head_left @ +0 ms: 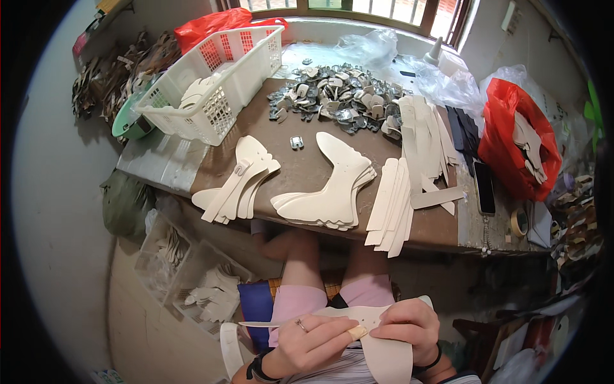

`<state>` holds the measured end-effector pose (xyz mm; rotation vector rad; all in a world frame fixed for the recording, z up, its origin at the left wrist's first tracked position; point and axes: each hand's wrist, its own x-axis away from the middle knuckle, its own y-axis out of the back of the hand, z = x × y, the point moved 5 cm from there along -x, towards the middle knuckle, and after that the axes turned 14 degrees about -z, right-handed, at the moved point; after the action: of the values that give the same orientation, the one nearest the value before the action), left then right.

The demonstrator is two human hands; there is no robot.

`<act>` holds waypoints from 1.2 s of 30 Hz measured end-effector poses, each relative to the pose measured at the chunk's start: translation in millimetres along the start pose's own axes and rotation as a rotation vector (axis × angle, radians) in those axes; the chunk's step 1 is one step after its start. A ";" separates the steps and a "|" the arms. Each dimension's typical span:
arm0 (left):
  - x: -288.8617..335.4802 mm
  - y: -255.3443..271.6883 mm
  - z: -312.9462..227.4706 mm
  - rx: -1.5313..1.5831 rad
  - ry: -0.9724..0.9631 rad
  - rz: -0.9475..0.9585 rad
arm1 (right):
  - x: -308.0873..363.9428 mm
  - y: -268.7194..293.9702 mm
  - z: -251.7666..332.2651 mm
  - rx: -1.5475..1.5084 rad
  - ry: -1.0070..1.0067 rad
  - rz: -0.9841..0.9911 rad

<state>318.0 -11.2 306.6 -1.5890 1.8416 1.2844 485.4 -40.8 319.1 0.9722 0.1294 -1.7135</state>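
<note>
Close to my body, over my lap, both hands hold a cream, curved leather-like cut piece [391, 360] with small holes near its middle. My left hand [314, 342], wearing a ring, has its fingers pressed on the piece; a tan wrap or small patch shows at one fingertip. My right hand [409, 328] pinches the piece beside the holes, fingers curled and thumb toward the left hand. On the table in front lie a stack of similar boot-shaped cream pieces [332, 185] and another fanned stack [246, 182] with a strip and a buckle on top.
Cream strips [390, 201] lie at the table's [288, 134] near right edge. Behind are a heap of metal buckles [345, 96], a single buckle [297, 143] and a white basket [220, 125]. A phone [484, 187] and red bag [511, 141] sit right; crates [198, 281] stand below left.
</note>
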 end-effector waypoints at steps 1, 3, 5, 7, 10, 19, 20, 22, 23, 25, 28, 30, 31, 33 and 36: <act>0.3 1.6 -0.1 0.021 0.007 0.005 | -0.3 0.7 -1.5 0.000 -0.005 -0.003; 0.1 2.0 0.0 0.029 -0.012 0.010 | 1.1 -0.7 -1.9 -0.050 0.032 0.047; -2.2 2.0 0.7 0.038 -0.030 0.015 | 2.1 -0.5 -3.6 -0.034 0.031 0.051; -5.3 1.3 0.4 0.047 -0.048 0.033 | 2.9 0.4 -4.8 -0.014 0.030 0.054; -5.4 0.7 1.2 0.031 -0.001 0.052 | 2.7 1.2 -6.3 -0.032 0.029 0.054; 8.1 -7.8 5.7 0.023 0.056 -0.028 | 3.0 -0.7 -10.7 -0.025 0.012 0.075; 8.9 -9.8 6.1 0.024 0.055 -0.028 | 2.9 -0.9 -11.3 -0.031 0.011 0.070; 11.4 -10.8 9.0 0.038 0.094 -0.083 | 3.0 -1.5 -11.2 -0.038 0.011 0.064; 9.4 -10.3 8.5 0.041 0.094 -0.082 | 4.1 -1.1 -11.7 -0.025 0.002 0.052; 4.4 -8.8 10.0 0.103 0.168 -0.072 | 5.2 -0.8 -13.4 -0.011 -0.007 0.040; 11.9 -10.4 9.9 0.055 0.135 -0.065 | 5.1 -1.3 -14.9 -0.034 -0.027 0.043; 9.7 -10.7 10.5 0.047 0.107 -0.036 | 3.7 -2.6 -14.2 -0.028 -0.031 0.108; 7.8 -11.0 10.7 0.035 0.080 -0.007 | 5.0 -2.0 -16.3 -0.024 -0.032 0.108; 2.7 -7.1 10.2 0.035 0.033 0.043 | 9.6 -3.3 -19.0 -0.073 0.052 0.118; -4.7 -5.9 4.7 0.027 -0.015 0.101 | 9.1 -3.2 -17.5 -0.079 0.053 0.098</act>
<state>323.4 -4.3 305.6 -1.4862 1.9439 1.3048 491.6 -37.1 300.4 0.9503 0.1801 -1.5821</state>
